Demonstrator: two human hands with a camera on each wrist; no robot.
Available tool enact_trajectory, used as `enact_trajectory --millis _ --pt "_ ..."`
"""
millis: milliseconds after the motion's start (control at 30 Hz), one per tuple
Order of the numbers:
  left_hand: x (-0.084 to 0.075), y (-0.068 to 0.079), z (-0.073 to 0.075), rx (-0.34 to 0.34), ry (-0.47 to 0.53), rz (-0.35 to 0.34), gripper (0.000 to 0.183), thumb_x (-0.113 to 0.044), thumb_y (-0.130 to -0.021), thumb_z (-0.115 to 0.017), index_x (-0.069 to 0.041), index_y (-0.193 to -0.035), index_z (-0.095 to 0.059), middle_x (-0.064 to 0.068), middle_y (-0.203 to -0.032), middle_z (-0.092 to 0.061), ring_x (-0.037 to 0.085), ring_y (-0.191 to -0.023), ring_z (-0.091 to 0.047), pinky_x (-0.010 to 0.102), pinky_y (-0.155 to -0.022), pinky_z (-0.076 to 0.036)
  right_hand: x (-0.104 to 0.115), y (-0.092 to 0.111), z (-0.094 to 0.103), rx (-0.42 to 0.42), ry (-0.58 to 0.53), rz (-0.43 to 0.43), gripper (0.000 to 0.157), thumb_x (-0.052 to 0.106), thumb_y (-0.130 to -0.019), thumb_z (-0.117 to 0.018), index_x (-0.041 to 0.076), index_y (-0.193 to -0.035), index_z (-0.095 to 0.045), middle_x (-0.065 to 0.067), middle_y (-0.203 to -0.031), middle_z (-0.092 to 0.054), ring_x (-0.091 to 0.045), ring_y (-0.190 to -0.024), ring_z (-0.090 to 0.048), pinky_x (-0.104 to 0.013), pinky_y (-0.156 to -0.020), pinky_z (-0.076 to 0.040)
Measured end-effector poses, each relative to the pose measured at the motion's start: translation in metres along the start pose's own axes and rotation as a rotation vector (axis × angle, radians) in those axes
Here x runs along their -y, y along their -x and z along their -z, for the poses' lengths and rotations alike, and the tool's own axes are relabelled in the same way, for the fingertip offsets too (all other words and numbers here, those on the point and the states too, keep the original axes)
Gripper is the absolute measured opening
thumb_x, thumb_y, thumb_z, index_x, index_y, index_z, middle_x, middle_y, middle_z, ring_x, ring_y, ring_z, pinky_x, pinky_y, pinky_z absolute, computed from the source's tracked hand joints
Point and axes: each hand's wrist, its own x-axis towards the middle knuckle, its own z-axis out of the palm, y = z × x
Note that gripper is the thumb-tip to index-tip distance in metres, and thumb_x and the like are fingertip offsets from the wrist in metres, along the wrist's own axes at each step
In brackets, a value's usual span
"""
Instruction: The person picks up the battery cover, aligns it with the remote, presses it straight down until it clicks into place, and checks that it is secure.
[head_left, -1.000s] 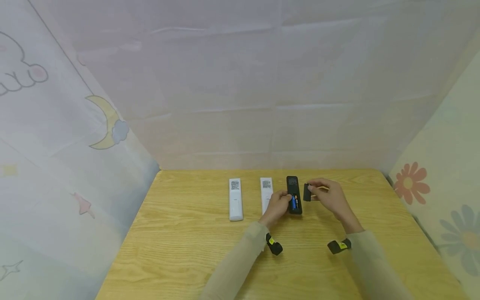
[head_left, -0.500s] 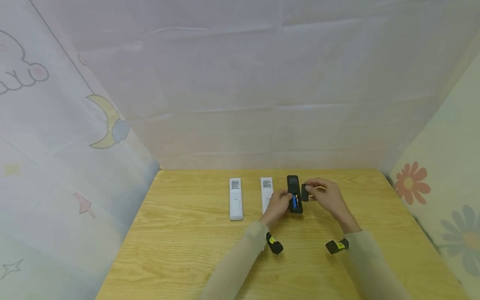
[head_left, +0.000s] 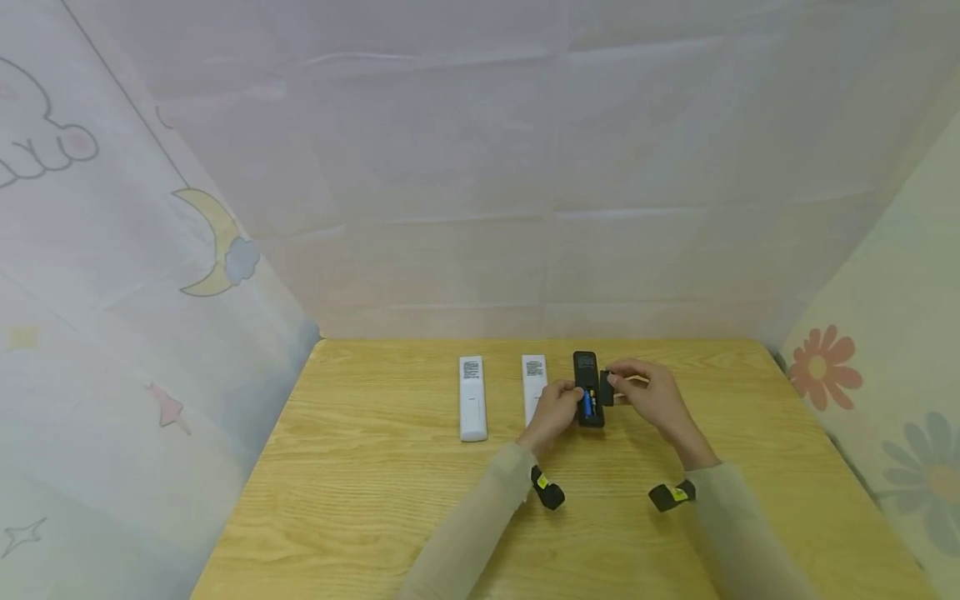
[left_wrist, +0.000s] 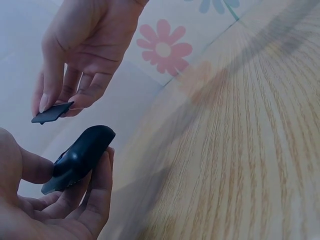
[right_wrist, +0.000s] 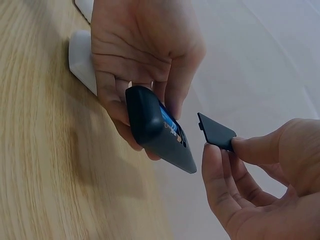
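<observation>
My left hand (head_left: pixel 555 410) grips a black remote control (head_left: pixel 586 367) by its left side, thumb on the edge and fingers curled beneath. The remote's back faces up with its battery bay uncovered. Inside the bay lie a blue battery (head_left: pixel 587 405) and another battery with a copper-coloured end (head_left: pixel 593 400). Just to the right, my right hand (head_left: pixel 654 397) pinches the black battery cover (head_left: pixel 607 388) between thumb and fingers. In the right wrist view the cover (right_wrist: pixel 216 132) is tilted, a small gap away from the remote (right_wrist: pixel 145 117), with a little tab on its edge.
Two white remotes lie on the wooden table (head_left: pixel 360 500), one farther left (head_left: pixel 472 400) and one (head_left: pixel 533 379) partly hidden behind my left hand. A pale cloth wall (head_left: pixel 450 250) rises at the table's back edge, with printed walls on both sides.
My right hand has moved slightly left, bringing the battery cover closer to the black remote's right edge. The left hand and remote have stayed nearly still.
</observation>
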Motion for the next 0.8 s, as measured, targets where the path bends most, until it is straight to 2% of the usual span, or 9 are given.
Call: enact_trajectory --millis 200,400,533,667,800 --pt "0.001 -0.001 -0.001 -0.004 0.010 0.005 0.037 -0.026 -0.111 -0.057 -0.002 -0.138 -0.065 0.008 -0.119 -0.073 0.020 -0.104 -0.070 0.043 -0.088 -0.062 0.000 -0.001 -0.004 -0.004 0.000 0.010 0.033 0.011 -0.109 -0.063 -0.006 -0.137 -0.066 -0.029 -0.127 -0.063 -0.035 -0.103 -0.076 -0.046 -0.084 -0.066" --pt "0.001 -0.001 -0.002 -0.001 0.017 -0.002 0.036 -0.025 -0.111 -0.057 -0.001 -0.136 -0.066 0.010 -0.119 -0.073 0.021 -0.103 -0.071 0.043 -0.087 -0.062 0.000 -0.002 -0.006 0.004 0.001 0.014 0.032 0.010 -0.109 -0.063 -0.006 -0.137 -0.066 -0.029 -0.128 -0.063 -0.034 -0.103 -0.076 -0.043 -0.083 -0.066" --pt "0.000 0.000 -0.002 0.006 0.018 -0.006 0.035 -0.025 -0.111 -0.057 -0.001 -0.134 -0.067 0.009 -0.116 -0.074 0.021 -0.101 -0.071 0.042 -0.086 -0.061 -0.001 -0.001 -0.008 0.007 -0.006 0.007 0.032 0.010 -0.108 -0.063 -0.005 -0.137 -0.066 -0.028 -0.128 -0.063 -0.029 -0.102 -0.076 -0.046 -0.085 -0.066" --pt "-0.001 0.002 -0.001 0.006 0.011 -0.006 0.036 -0.026 -0.111 -0.057 -0.001 -0.135 -0.066 0.009 -0.119 -0.073 0.021 -0.104 -0.071 0.044 -0.090 -0.060 -0.001 -0.001 -0.010 0.015 -0.022 -0.003 0.032 0.010 -0.108 -0.063 -0.004 -0.136 -0.066 -0.028 -0.128 -0.062 -0.024 -0.099 -0.076 -0.048 -0.086 -0.065" --pt "-0.002 0.002 -0.001 0.013 -0.001 -0.004 0.039 -0.027 -0.112 -0.056 -0.001 -0.139 -0.065 0.010 -0.124 -0.072 0.022 -0.110 -0.070 0.047 -0.097 -0.059 0.001 0.000 -0.012 0.023 -0.033 0.009 0.032 0.010 -0.109 -0.063 -0.005 -0.136 -0.066 -0.029 -0.128 -0.061 -0.028 -0.101 -0.076 -0.045 -0.085 -0.066"
